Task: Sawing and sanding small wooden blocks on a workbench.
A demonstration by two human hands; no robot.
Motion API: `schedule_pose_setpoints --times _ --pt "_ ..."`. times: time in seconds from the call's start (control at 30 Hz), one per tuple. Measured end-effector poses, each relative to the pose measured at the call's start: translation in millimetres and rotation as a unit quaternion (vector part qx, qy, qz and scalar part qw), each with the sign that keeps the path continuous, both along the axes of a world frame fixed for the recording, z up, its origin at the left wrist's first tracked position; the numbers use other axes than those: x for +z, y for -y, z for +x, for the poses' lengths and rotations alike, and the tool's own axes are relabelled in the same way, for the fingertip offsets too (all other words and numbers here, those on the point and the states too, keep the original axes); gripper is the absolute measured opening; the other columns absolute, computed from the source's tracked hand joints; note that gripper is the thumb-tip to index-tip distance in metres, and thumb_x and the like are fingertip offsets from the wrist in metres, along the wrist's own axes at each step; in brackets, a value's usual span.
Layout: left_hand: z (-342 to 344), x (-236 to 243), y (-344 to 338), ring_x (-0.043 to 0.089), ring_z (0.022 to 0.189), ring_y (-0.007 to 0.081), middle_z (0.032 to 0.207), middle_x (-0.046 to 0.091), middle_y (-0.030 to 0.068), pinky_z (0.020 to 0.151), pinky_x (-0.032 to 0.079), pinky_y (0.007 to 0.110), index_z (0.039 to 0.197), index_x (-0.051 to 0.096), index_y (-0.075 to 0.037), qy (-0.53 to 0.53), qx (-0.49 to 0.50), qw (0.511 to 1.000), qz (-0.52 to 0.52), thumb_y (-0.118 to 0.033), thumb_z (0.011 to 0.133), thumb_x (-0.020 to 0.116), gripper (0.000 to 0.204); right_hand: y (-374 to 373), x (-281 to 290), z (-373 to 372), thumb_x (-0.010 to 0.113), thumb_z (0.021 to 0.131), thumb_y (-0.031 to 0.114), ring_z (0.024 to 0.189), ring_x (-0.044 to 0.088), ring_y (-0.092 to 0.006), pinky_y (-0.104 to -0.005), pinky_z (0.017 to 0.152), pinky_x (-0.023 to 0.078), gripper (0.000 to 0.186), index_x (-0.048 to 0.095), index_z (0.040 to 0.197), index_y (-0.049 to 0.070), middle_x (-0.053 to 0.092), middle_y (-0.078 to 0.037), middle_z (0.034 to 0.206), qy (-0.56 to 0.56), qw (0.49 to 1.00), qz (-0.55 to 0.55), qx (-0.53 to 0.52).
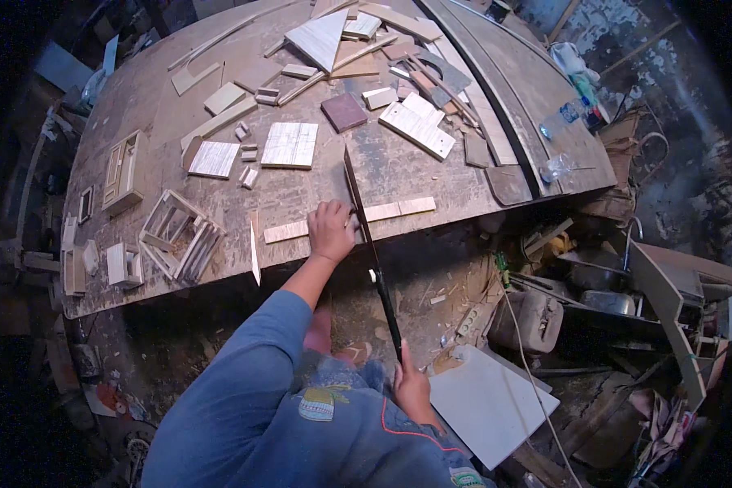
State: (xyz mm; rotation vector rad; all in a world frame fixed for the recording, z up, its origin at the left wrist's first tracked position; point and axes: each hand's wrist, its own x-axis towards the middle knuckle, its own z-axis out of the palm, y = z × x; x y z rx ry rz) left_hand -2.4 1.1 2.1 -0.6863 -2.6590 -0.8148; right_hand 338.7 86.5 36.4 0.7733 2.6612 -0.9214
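Observation:
A narrow pale wooden strip lies along the near edge of the workbench. My left hand presses down on it, fingers curled over the wood. Just right of those fingers, a long handsaw crosses the strip, its dark blade pointing to the far side of the bench. Below the bench edge, close to my body, my right hand is closed around the saw's near end. How deep the blade sits in the wood cannot be made out. A thin pointed offcut rests left of the strip.
Wooden frames and small boxes stand on the bench at left. Square boards, a reddish-brown block and scraps lie beyond. Plastic bottles sit at right. A jerrycan, cable and white panel are below.

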Motion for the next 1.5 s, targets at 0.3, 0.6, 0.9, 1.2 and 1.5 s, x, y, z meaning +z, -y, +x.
schedule_pose_setpoints --times 0.3,0.6,0.9,1.2,1.5 --pt "1.6 4.9 -0.6 0.052 0.097 0.0242 0.095 0.058 0.0024 0.082 0.037 0.04 0.092 0.066 -0.013 -0.007 -0.003 1.0 0.017 -0.019 0.073 0.069 0.02 1.2 -6.8 -70.8 0.053 0.094 0.015 0.064 0.061 -0.0444 -0.0524 0.055 0.045 0.067 0.02 0.151 0.026 0.062 -0.025 0.072 -0.055 0.998 0.015 0.016" --pt "8.6 3.6 -7.4 0.051 0.103 0.0262 0.1 0.059 0.004 0.086 0.036 0.041 0.099 0.066 -0.012 0.024 0.029 0.999 -0.005 -0.022 0.074 0.069 0.027 -10.2 -12.0 -71.4 0.054 0.093 0.017 0.059 0.059 -0.0443 -0.0521 0.052 0.044 0.066 0.023 0.15 0.029 0.061 -0.025 0.069 -0.104 0.994 0.025 0.02" --pt "0.2 7.4 -4.2 0.053 0.098 0.026 0.097 0.059 0.0038 0.083 0.038 0.042 0.096 0.065 -0.014 -0.008 0.01 1.0 -0.003 -0.022 0.073 0.069 0.024 -7.5 6.8 -75.3 0.054 0.093 0.016 0.067 0.061 -0.0451 -0.052 0.058 0.046 0.065 0.024 0.15 0.026 0.063 -0.026 0.077 -0.079 0.996 0.028 0.026" --pt "2.5 6.3 -1.0 0.053 0.098 0.0264 0.097 0.059 0.004 0.083 0.038 0.042 0.098 0.066 -0.014 -0.004 -0.009 0.999 0.032 -0.024 0.074 0.069 0.026 -11.5 13.6 -74.3 0.052 0.095 0.019 0.067 0.061 -0.0454 -0.0524 0.059 0.046 0.064 0.021 0.151 0.027 0.063 -0.026 0.077 -0.055 0.998 -0.007 0.023" --pt "1.1 5.9 -5.7 0.053 0.097 0.0254 0.097 0.059 0.0029 0.082 0.038 0.042 0.093 0.067 -0.015 -0.008 -0.011 0.999 0.047 -0.025 0.076 0.069 0.02 -19.0 19.5 -76.0 0.051 0.096 0.022 0.067 0.062 -0.0449 -0.0506 0.058 0.046 0.062 0.021 0.151 0.024 0.063 -0.026 0.076 -0.095 0.995 -0.036 0.016"
